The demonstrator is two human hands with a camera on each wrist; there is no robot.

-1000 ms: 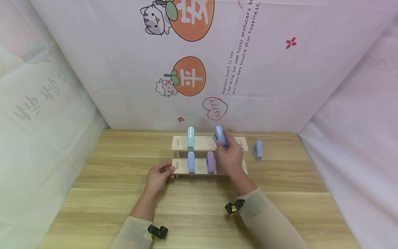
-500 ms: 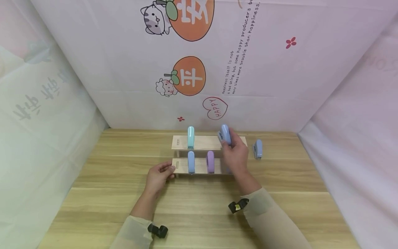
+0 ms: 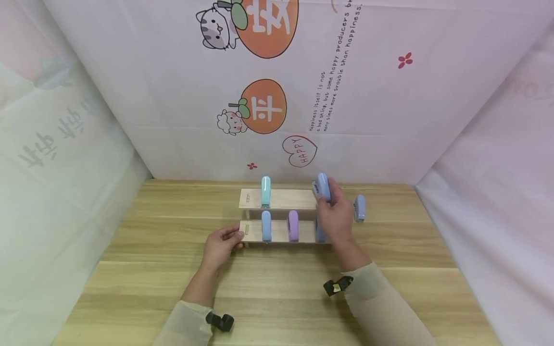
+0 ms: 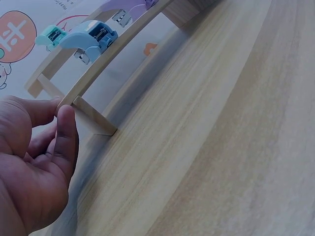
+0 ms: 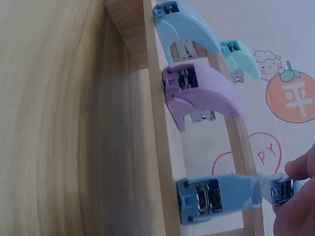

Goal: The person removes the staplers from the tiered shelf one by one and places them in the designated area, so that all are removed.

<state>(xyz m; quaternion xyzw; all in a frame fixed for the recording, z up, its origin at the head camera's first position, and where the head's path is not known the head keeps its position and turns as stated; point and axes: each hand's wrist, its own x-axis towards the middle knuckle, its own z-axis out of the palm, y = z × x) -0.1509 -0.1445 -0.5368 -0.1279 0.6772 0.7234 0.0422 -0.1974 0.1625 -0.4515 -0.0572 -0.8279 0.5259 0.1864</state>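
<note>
My left hand [image 3: 220,247] pinches the left end of a two-tier wooden rack [image 3: 254,230] between thumb and fingers. In my right hand [image 3: 337,218] is a blue stapler [image 3: 322,186], gripped over the right part of the back board; whether it touches the board I cannot tell. The front board bears a light blue stapler [image 3: 266,227], a purple stapler [image 3: 293,226] and, partly hidden by my right hand, another blue stapler [image 5: 219,196]. A mint green stapler [image 3: 266,191] stands on the back board, towards the left.
One more blue stapler [image 3: 359,208] stands on the wooden table [image 3: 277,298], just right of the rack. Behind the table rises a white printed cloth [image 3: 355,154], and pale cloth sheets flank both sides.
My right hand has moved right along the back board with the blue stapler, bringing the front board's right-hand stapler partly into sight. My left hand stays on the rack's end.
</note>
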